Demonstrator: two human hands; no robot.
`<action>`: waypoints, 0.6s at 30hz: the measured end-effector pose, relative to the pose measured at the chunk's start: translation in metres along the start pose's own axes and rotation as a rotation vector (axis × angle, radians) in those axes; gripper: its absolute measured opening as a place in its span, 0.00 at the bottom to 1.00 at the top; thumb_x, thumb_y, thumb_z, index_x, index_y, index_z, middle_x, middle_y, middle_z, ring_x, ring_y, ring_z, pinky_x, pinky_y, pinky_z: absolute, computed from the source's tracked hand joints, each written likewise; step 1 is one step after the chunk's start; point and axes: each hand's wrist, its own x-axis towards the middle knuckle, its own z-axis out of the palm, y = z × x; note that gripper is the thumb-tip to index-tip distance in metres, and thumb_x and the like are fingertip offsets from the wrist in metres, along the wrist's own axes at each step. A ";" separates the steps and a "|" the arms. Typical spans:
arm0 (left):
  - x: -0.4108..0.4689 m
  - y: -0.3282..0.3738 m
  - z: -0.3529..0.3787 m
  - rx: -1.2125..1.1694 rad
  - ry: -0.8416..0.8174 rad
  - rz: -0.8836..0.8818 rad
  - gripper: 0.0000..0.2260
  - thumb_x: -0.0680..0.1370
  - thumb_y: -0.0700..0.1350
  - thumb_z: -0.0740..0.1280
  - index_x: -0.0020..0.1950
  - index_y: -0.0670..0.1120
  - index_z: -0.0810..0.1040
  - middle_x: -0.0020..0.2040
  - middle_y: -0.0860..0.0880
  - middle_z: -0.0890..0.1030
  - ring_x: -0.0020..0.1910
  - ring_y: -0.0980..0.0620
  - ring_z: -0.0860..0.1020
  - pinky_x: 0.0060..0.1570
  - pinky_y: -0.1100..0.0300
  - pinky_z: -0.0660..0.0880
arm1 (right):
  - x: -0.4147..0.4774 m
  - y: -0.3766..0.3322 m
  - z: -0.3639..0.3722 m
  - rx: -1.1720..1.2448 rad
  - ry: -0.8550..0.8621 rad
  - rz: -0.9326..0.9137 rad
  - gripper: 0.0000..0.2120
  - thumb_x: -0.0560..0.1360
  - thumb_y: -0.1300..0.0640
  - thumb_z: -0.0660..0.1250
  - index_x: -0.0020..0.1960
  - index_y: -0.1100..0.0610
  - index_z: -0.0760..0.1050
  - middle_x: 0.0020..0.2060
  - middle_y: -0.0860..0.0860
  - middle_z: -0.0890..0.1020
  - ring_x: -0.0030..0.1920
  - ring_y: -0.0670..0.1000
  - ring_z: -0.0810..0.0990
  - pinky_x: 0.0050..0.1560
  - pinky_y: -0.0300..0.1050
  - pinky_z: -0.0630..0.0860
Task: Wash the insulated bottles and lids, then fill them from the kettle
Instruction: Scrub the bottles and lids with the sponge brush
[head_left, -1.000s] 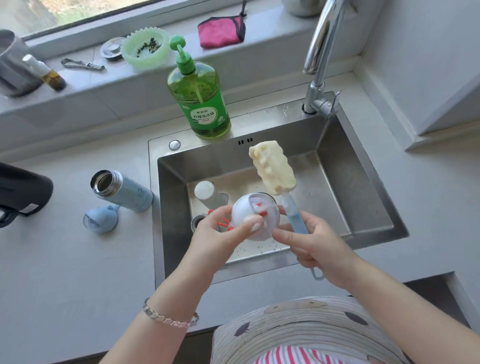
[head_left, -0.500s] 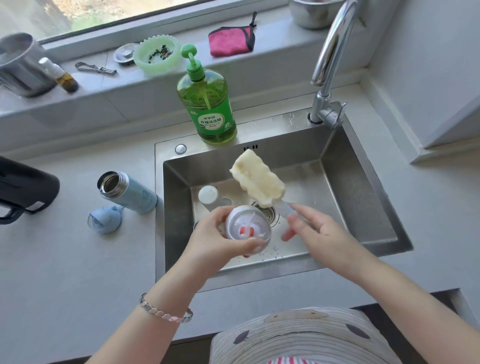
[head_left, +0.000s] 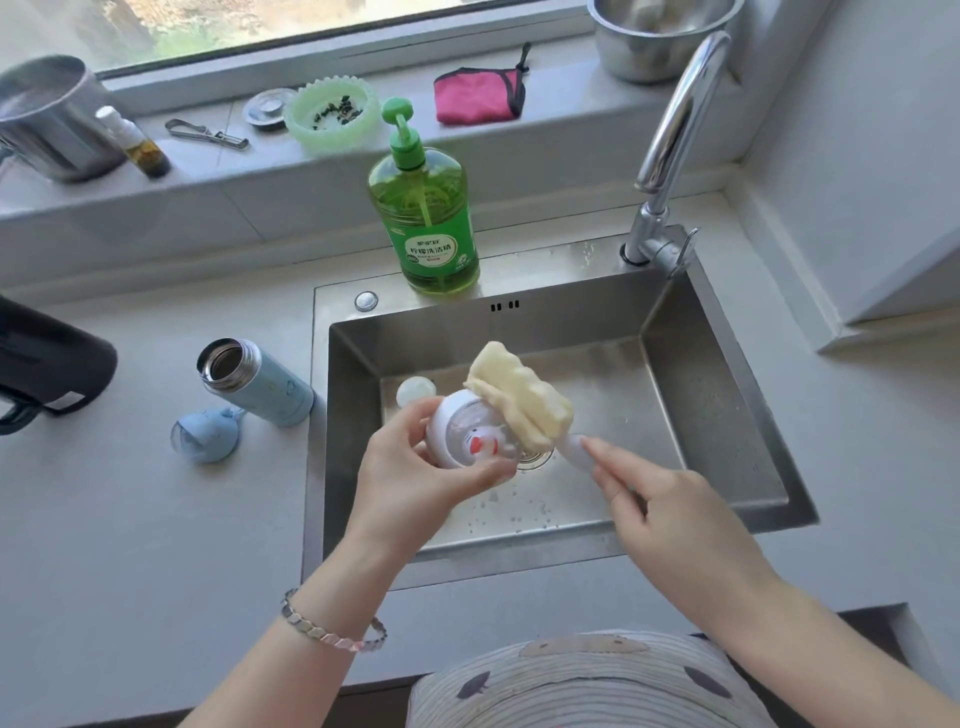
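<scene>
Fingers of the left hand (head_left: 415, 470) are curled round the white lid (head_left: 467, 441), which is held over the sink (head_left: 737, 364), above the drain (head_left: 537, 457), with a red mark on the face turned toward the camera. The yellow head of the sponge brush (head_left: 519, 402) is pressed against the lid's upper right edge. The brush's pale handle is gripped by the right hand (head_left: 670, 514); its fingers are laid fairly straight along the handle, and the underside of the grip is hidden. A silver bracelet (head_left: 332, 631) is worn on the left wrist. Behind the lid, low in the sink, a pale round piece (head_left: 415, 389) is partly hidden, and what it belongs to cannot be told. Water drops are scattered over the sink floor near the front wall.

On the desk (head_left: 156, 545) left of the sink, the blue bottle (head_left: 260, 387) is seen uncapped, its steel mouth open, and the blue lid (head_left: 205, 434) is set just beside it. The black kettle (head_left: 47, 364) is cut off by the left edge, well apart from the sink. A green soap bottle (head_left: 423, 218) is stood on the sink's back rim, and the tap (head_left: 670, 140) is mounted at the back right corner. Along the windowsill (head_left: 571, 98) are lined a steel pot (head_left: 47, 119), a small bottle (head_left: 135, 143), a green basket (head_left: 332, 111), a pink cloth (head_left: 478, 93) and a steel bowl (head_left: 660, 36).
</scene>
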 end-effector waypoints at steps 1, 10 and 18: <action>0.001 0.000 -0.001 -0.014 0.001 -0.003 0.19 0.60 0.40 0.80 0.43 0.54 0.77 0.38 0.55 0.82 0.34 0.60 0.80 0.35 0.67 0.78 | -0.005 -0.004 0.001 -0.001 -0.007 -0.026 0.16 0.78 0.49 0.57 0.63 0.37 0.71 0.26 0.45 0.75 0.29 0.47 0.69 0.35 0.47 0.67; 0.006 0.003 -0.009 -0.106 0.002 -0.021 0.25 0.60 0.41 0.80 0.52 0.56 0.78 0.48 0.51 0.82 0.37 0.57 0.82 0.36 0.64 0.79 | -0.001 -0.009 0.001 0.044 -0.020 -0.048 0.16 0.78 0.50 0.58 0.63 0.37 0.70 0.24 0.46 0.72 0.27 0.46 0.68 0.32 0.44 0.62; 0.014 0.007 -0.012 -0.612 -0.016 -0.307 0.28 0.61 0.54 0.71 0.57 0.42 0.78 0.55 0.39 0.81 0.50 0.43 0.82 0.37 0.59 0.79 | -0.008 -0.011 0.016 0.025 0.046 -0.099 0.17 0.78 0.47 0.55 0.64 0.29 0.62 0.24 0.42 0.71 0.29 0.45 0.68 0.31 0.43 0.62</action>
